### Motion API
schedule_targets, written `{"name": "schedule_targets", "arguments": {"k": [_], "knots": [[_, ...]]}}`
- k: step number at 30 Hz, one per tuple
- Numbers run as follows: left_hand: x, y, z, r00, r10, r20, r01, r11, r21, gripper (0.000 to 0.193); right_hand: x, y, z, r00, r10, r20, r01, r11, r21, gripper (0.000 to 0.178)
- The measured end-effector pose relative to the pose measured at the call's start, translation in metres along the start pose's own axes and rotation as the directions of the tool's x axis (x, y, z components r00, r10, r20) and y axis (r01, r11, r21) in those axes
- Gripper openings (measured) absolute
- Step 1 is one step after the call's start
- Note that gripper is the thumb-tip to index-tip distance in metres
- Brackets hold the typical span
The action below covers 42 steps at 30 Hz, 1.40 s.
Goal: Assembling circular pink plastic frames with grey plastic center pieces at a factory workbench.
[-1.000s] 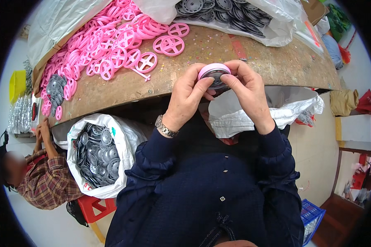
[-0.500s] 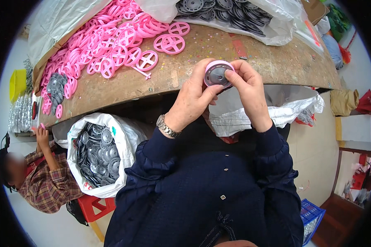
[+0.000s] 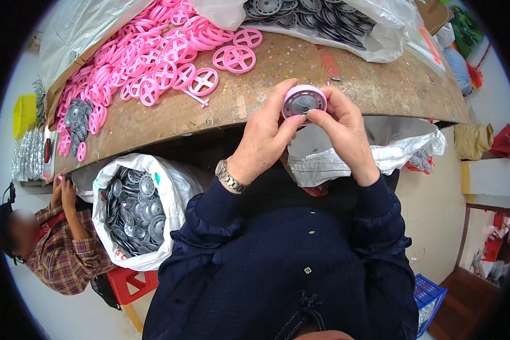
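A small toy wheel, a pink ring with a round grey hubcap [image 3: 301, 102] set in it, is held just off the table's near edge. My left hand [image 3: 262, 135] grips its left side, fingers behind and thumb along the lower edge. From the right, my right hand [image 3: 347, 129] grips the same wheel, with its thumb on the hubcap's lower edge and its fingers round the back. Loose pink wheel rings [image 3: 175, 51] lie heaped on the table to the left. At the far side, more grey hubcaps [image 3: 323, 21] spill from a white bag.
The worn wooden table [image 3: 255, 93] curves across in front of me. Below it on the left stands a white sack [image 3: 173, 226] full of grey hubcaps. An open white bag [image 3: 323, 164] hangs under my hands. At the far left a person [image 3: 68, 243] in a checked shirt works.
My right thumb has slid from the hubcap's middle to its lower edge. The wheel has tilted slightly in my hands. The other person's hands have come together.
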State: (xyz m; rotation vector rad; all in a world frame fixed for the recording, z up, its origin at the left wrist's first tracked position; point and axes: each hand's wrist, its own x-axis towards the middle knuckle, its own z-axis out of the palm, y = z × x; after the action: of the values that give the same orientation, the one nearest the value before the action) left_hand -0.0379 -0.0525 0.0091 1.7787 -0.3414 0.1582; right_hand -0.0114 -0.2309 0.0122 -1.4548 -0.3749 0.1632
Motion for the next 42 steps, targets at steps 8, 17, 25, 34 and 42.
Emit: {"name": "schedule_targets", "arguments": {"k": [8, 17, 25, 34, 42], "knots": [[0.045, -0.02, -0.043, 0.904, 0.426, -0.031, -0.203, 0.493, 0.846, 0.063, -0.022, -0.023, -0.067, 1.0, -0.019, 0.01, 0.021, 0.72, -0.694, 0.022], [0.083, -0.057, -0.064, 0.948, 0.306, -0.094, 0.035, 0.192, 0.981, 0.067, -0.049, -0.017, -0.11, 0.993, 0.037, 0.11, 0.099, 0.23, -0.968, 0.024], [0.064, -0.037, -0.045, 0.909, 0.414, -0.04, -0.196, 0.512, 0.837, 0.067, -0.003, -0.027, -0.081, 0.994, -0.08, -0.081, -0.008, 0.659, -0.752, 0.017], [0.033, -0.037, -0.022, 0.916, 0.397, -0.05, -0.297, 0.757, 0.582, 0.073, 0.1, 0.0, -0.109, 0.826, -0.558, -0.074, 0.117, 0.299, -0.947, 0.019], [0.033, -0.043, -0.024, 0.919, 0.394, -0.033, -0.305, 0.759, 0.575, 0.077, 0.156, 0.013, -0.121, 0.94, -0.336, -0.065, -0.108, -0.111, -0.988, 0.028]]}}
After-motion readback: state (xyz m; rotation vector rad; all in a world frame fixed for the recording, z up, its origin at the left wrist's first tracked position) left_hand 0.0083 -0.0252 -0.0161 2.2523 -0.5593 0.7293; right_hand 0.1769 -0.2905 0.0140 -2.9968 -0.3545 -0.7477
